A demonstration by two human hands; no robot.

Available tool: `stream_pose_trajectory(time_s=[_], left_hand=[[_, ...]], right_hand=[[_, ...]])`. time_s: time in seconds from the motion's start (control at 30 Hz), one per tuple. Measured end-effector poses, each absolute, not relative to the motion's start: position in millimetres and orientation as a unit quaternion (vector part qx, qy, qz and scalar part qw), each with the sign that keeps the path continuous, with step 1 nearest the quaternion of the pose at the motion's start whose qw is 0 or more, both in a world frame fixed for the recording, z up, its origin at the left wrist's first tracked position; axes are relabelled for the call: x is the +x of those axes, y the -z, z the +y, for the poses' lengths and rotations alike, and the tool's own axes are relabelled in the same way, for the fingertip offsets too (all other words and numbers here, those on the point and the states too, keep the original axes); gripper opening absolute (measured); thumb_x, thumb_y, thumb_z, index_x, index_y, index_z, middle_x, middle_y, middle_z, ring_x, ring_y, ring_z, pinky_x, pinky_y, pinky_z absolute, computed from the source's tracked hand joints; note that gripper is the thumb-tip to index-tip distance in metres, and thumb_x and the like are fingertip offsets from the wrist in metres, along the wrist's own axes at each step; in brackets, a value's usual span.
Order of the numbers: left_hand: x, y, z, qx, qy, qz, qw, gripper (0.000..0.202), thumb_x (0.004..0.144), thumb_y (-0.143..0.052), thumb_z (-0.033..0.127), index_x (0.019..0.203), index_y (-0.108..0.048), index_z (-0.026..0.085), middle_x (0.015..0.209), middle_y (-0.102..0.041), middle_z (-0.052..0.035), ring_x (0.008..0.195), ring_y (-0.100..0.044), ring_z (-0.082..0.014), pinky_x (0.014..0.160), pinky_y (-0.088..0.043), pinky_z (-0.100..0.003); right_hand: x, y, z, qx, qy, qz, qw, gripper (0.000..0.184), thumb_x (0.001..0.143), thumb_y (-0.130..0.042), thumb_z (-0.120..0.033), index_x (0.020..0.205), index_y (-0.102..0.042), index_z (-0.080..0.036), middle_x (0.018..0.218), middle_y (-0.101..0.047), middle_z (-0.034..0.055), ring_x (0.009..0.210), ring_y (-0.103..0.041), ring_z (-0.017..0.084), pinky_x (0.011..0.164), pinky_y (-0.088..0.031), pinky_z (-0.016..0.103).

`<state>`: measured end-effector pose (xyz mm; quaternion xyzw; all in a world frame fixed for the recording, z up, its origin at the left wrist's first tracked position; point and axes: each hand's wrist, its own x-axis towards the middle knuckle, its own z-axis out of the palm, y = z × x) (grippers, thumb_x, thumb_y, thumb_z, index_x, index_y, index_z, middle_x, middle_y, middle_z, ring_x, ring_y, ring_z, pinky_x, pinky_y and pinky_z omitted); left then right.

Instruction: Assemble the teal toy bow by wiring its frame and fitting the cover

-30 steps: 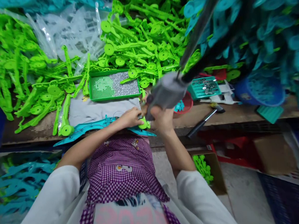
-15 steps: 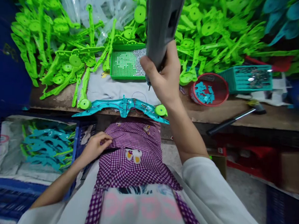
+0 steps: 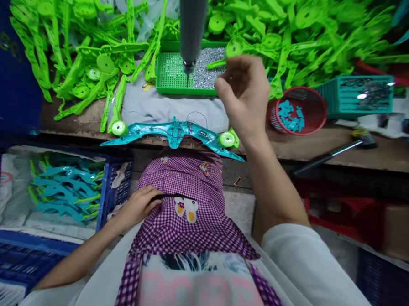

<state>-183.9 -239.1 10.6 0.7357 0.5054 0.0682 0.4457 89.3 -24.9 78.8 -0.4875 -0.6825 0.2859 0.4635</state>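
My right hand [image 3: 245,91] is raised over the bench with its thumb and curled fingers apart, nothing visible between them. To its left, a grey electric screwdriver [image 3: 194,25] hangs upright, its bit over a green basket [image 3: 168,88] with small silver screws [image 3: 211,61] on the right side. A turquoise bow-shaped plastic piece [image 3: 141,131] lies along the bench's front edge, with thin wires and a round green part [image 3: 227,139] near its right end. My left hand [image 3: 142,204] rests flat on the purple checked apron [image 3: 188,181], fingertips at a dark pocket slit.
Bright green plastic parts [image 3: 307,29] are heaped across the back. At right stand a red basket [image 3: 321,115] of small turquoise pieces and a teal basket [image 3: 339,100] of metal bits, with a black-handled hammer [image 3: 324,158] nearby. A lined blue crate [image 3: 103,190] holds bow pieces at left.
My right hand has let go of the electric screwdriver, which now hangs left of it over the basket. My left hand has flattened onto the apron. The view has shifted slightly.
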Motion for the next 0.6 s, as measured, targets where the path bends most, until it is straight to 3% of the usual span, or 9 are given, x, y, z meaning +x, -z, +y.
stream_pose_trajectory(time_s=[0.07,0.13,0.2,0.27,0.4,0.6], left_hand=[[-179.1,-7.6,-233.6,0.730,-0.073,0.509,0.450,0.024,0.096,-0.044,0.027,0.110,-0.063,0.021,0.102,-0.065,-0.0066,0.098,-0.060,-0.0192,0.089,-0.048,-0.033],[-176.8,-3.9,-227.6,0.715,-0.070,0.507,0.475,0.021,0.095,-0.044,0.025,0.100,-0.064,0.019,0.095,-0.066,-0.0057,0.092,-0.061,-0.0182,0.084,-0.048,-0.031],[-178.3,-1.0,-222.8,0.702,-0.059,0.502,0.501,0.015,0.092,-0.051,0.026,0.094,-0.063,0.019,0.091,-0.065,-0.0042,0.087,-0.061,-0.0172,0.079,-0.049,-0.029],[-183.5,-0.3,-220.2,0.697,-0.053,0.499,0.512,0.013,0.088,-0.056,0.028,0.097,-0.062,0.019,0.096,-0.064,-0.0042,0.092,-0.061,-0.0180,0.084,-0.048,-0.030],[-195.0,-4.9,-220.8,0.691,-0.050,0.522,0.498,0.022,0.091,-0.053,0.034,0.108,-0.059,0.021,0.109,-0.063,-0.0059,0.107,-0.058,-0.0202,0.096,-0.044,-0.035],[-193.1,2.3,-246.4,0.646,-0.124,0.623,0.423,0.020,0.087,-0.059,0.038,0.093,-0.060,0.019,0.091,-0.063,-0.0051,0.087,-0.059,-0.0188,0.079,-0.050,-0.031]], right_hand=[[94.4,-69.5,-54.1,-0.485,-0.335,-0.707,0.391,0.029,0.093,-0.049,-0.044,0.108,-0.059,-0.021,0.093,-0.065,0.0036,0.084,-0.061,0.014,0.075,-0.047,0.030],[97.7,-54.3,-91.4,-0.444,-0.426,-0.750,0.243,0.024,0.092,-0.052,-0.040,0.095,-0.063,-0.019,0.081,-0.066,0.0021,0.073,-0.060,0.013,0.069,-0.046,0.029],[100.8,-34.7,-130.6,-0.409,-0.498,-0.757,0.108,0.020,0.092,-0.052,-0.033,0.089,-0.065,-0.018,0.082,-0.067,0.0031,0.072,-0.061,0.014,0.069,-0.045,0.029],[105.2,-15.7,-165.5,-0.405,-0.546,-0.733,0.037,0.016,0.090,-0.054,-0.029,0.086,-0.065,-0.018,0.082,-0.067,0.0039,0.073,-0.061,0.015,0.070,-0.045,0.029],[117.5,3.2,-209.7,-0.464,-0.591,-0.657,0.062,0.014,0.084,-0.063,-0.033,0.089,-0.061,-0.020,0.083,-0.063,0.0041,0.074,-0.059,0.016,0.067,-0.046,0.027],[125.7,-5.5,-225.7,-0.464,-0.595,-0.654,0.052,0.007,0.087,-0.056,-0.028,0.088,-0.057,-0.021,0.085,-0.062,0.0056,0.075,-0.056,0.017,0.068,-0.044,0.030]])
